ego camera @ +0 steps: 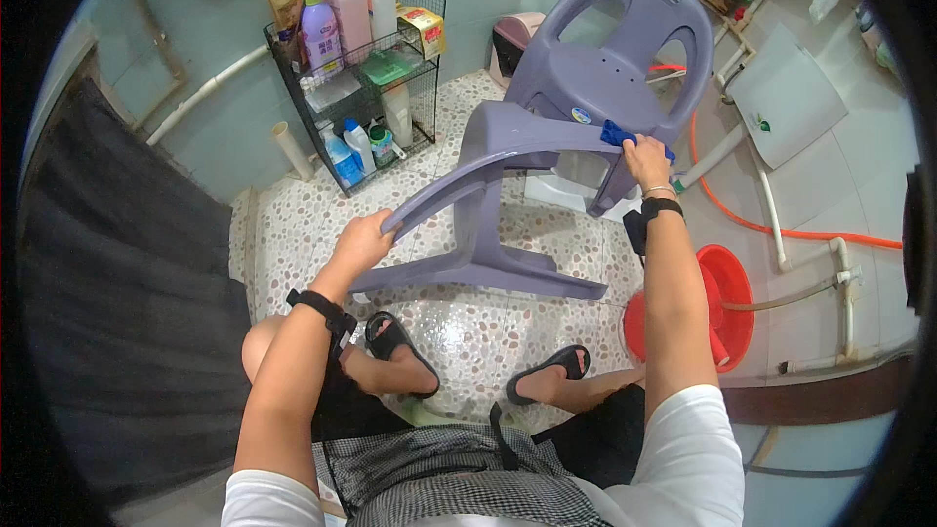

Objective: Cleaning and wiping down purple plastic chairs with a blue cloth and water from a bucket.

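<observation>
A purple-grey plastic chair [501,128] lies tipped over on the floor before me, its legs spread toward my feet. My left hand [364,240] grips the end of its long curved part on the near left. At the other end of that part, my right hand [646,161] holds a crumpled blue cloth [617,134] against the plastic. A second purple-grey chair [593,80] stands upright just behind, with a round sticker on its front edge. Part of the cloth is hidden under my right fingers.
A black wire rack [439,73] with several bottles stands at the back left. Red basins [736,307] sit by my right arm, below an orange hose [790,233]. A dark curtain [132,293] hangs on the left. The pebble-patterned floor [461,337] looks wet between my slippers.
</observation>
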Demonstrator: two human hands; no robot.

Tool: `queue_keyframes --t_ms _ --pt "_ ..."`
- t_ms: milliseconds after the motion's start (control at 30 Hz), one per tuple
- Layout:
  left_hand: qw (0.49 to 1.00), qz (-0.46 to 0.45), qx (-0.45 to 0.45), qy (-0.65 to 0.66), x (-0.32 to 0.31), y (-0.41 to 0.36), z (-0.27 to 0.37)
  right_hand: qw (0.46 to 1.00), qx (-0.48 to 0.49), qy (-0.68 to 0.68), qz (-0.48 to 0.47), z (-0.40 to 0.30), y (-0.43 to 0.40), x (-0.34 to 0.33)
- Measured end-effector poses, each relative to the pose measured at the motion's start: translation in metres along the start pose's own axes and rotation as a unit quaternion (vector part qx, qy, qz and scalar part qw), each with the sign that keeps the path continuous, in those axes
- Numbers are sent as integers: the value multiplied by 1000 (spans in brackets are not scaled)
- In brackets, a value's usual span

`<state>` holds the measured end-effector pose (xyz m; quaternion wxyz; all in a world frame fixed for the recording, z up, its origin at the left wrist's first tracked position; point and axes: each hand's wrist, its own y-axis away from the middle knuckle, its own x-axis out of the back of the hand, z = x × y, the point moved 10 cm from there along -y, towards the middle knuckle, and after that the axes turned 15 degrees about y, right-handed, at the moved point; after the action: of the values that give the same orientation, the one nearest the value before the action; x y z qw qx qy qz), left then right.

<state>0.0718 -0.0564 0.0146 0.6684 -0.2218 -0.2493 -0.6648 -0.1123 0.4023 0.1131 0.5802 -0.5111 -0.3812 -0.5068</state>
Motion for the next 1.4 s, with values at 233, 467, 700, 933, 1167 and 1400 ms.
queue_keyframes --t_ms 233,467,700,933,1167,1400 --pt "999 -29 13 11 -5 8 4 991 115 -47 37 -116 52 52" --pt "961 -174 124 178 -32 33 -48 943 319 -93 2 -210 107 85" --pt "956 -175 135 193 -50 57 -23 920 318 -76 215 -169 160 99" --pt "967 -208 72 131 -39 48 70 914 217 -110 326 -85 179 118" --pt "957 -198 -94 -192 -5 66 186 902 65 -212 371 -24 239 104" --pt "879 -218 -176 -386 -36 82 235 880 -138 -368 268 -17 299 -3"
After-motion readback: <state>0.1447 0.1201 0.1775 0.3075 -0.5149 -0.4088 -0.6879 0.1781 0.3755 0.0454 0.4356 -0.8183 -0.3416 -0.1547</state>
